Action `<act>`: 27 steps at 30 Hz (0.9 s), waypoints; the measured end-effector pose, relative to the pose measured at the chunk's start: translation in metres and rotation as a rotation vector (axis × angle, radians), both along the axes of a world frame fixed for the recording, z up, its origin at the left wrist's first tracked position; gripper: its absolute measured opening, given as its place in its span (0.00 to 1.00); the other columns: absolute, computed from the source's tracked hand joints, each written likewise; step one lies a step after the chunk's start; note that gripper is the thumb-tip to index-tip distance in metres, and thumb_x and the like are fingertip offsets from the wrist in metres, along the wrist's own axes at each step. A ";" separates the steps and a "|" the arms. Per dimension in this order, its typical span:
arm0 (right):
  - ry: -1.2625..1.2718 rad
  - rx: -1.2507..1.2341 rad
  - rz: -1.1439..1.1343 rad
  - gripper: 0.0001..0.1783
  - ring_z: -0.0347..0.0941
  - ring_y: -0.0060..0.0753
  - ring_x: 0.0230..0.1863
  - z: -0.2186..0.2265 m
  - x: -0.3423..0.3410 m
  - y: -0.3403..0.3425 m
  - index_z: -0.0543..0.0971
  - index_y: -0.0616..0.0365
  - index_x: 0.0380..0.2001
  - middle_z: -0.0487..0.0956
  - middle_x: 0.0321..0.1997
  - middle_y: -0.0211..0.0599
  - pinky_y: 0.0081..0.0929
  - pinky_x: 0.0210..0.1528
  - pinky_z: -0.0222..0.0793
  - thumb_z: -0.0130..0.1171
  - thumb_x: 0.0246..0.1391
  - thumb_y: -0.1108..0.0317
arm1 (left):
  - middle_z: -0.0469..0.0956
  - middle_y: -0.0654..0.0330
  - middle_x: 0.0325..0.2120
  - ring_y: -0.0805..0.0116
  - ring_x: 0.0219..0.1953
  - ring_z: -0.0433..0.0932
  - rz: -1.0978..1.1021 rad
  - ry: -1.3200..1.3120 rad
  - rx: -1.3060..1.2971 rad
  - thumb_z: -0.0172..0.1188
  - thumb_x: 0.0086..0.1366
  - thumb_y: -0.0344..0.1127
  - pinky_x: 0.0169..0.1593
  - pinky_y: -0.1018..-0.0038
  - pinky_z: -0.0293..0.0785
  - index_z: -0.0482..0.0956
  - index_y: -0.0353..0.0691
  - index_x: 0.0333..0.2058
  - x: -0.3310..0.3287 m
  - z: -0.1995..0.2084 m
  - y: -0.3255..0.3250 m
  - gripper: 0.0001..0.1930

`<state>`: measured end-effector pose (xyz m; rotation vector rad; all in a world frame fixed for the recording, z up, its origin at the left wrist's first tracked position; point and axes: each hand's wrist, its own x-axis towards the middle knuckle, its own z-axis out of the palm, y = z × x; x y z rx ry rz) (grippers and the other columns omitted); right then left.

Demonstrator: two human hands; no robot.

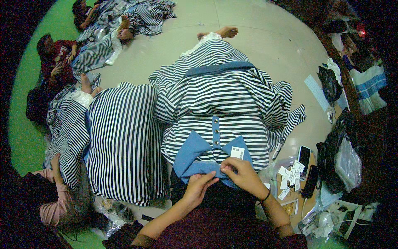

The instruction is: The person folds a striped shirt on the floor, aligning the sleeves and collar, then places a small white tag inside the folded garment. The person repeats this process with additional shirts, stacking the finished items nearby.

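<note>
A black-and-white striped shirt [182, 139] lies across my lap, its blue denim collar [186, 157] toward me and its blue placket [216, 132] with dark snaps pointing away. At the collar's near edge, my left hand [198, 186] is closed on the blue cloth between thumb and fingers. Just to its right, my right hand [243, 177] makes a pinch over the collar. Whatever is between those fingertips is too small to make out. A white paper tag [237, 152] with a printed barcode rests on the collar's right point, close above the right hand.
Striped garments [219, 93] spread beyond the shirt. A tall striped stack [122, 141] stands at left. Loose white tags [291, 176], a phone [304, 155], a marker pen [277, 150] and plastic bags [348, 159] lie at right. Other people [58, 58] sit along the left with more striped cloth.
</note>
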<state>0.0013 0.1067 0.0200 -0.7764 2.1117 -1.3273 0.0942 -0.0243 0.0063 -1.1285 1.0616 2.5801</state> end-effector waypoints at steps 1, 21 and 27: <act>0.010 0.011 0.012 0.07 0.70 0.31 0.25 0.000 0.000 0.000 0.72 0.62 0.27 0.74 0.26 0.38 0.23 0.28 0.63 0.52 0.45 0.69 | 0.68 0.65 0.15 0.76 0.21 0.71 -0.004 0.023 -0.018 0.58 0.50 0.29 0.35 0.73 0.74 0.68 0.40 0.15 0.000 0.000 0.001 0.09; 0.096 0.047 0.029 0.07 0.69 0.47 0.29 -0.003 0.005 -0.004 0.71 0.63 0.25 0.72 0.26 0.46 0.35 0.32 0.65 0.47 0.45 0.69 | 0.73 0.60 0.30 0.73 0.32 0.73 -0.128 0.073 -0.210 0.55 0.52 0.26 0.32 0.79 0.73 0.69 0.34 0.34 0.001 -0.013 0.003 0.09; 0.230 0.142 0.058 0.08 0.67 0.49 0.31 -0.006 0.013 -0.006 0.69 0.63 0.27 0.70 0.26 0.47 0.38 0.34 0.64 0.45 0.46 0.70 | 0.73 0.60 0.29 0.74 0.29 0.72 -0.228 0.034 -0.299 0.56 0.51 0.26 0.24 0.81 0.72 0.69 0.34 0.33 0.002 -0.017 0.002 0.10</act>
